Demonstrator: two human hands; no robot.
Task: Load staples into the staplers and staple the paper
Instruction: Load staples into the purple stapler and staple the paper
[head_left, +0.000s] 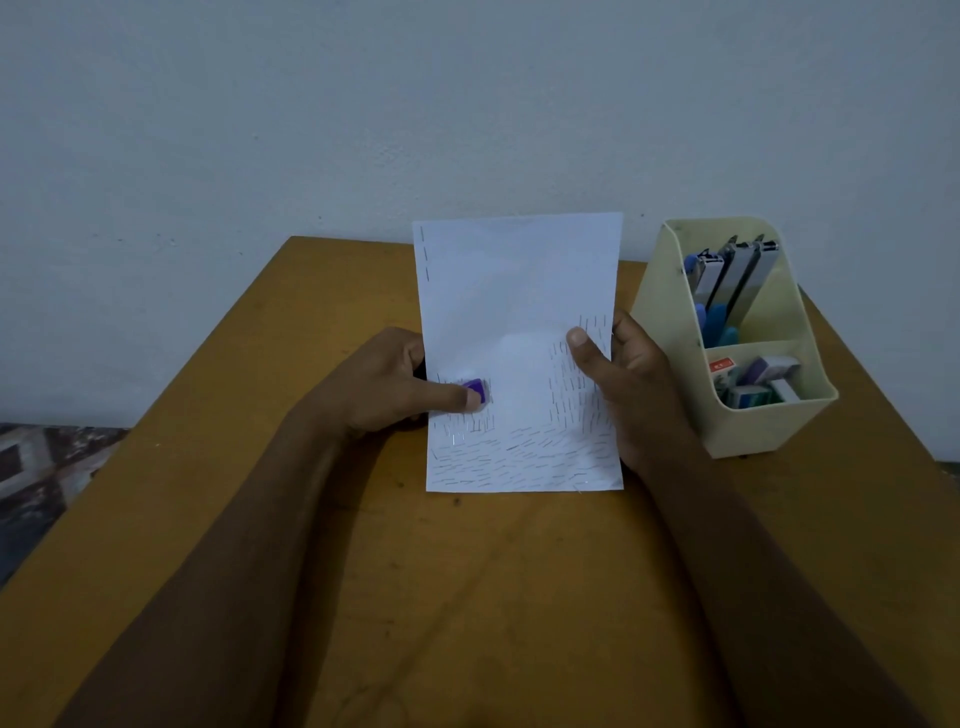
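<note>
A pale wall (467, 104) stands behind a mustard-brown table (467, 597), with patterned floor (41, 467) showing at the left. Above the table a white paper (514, 291) is held nearly upright, its lower part covered in rows of staples. A cream organiser (769, 421) sits on the table just to its right, with staplers (727, 275) at the back and staple boxes (763, 382) in front. The right hand (634, 384) pinches the paper's right edge, thumb in front. The left hand (379, 384) grips a purple stapler (475, 389) clamped over the left edge, thumb pressing its top.
</note>
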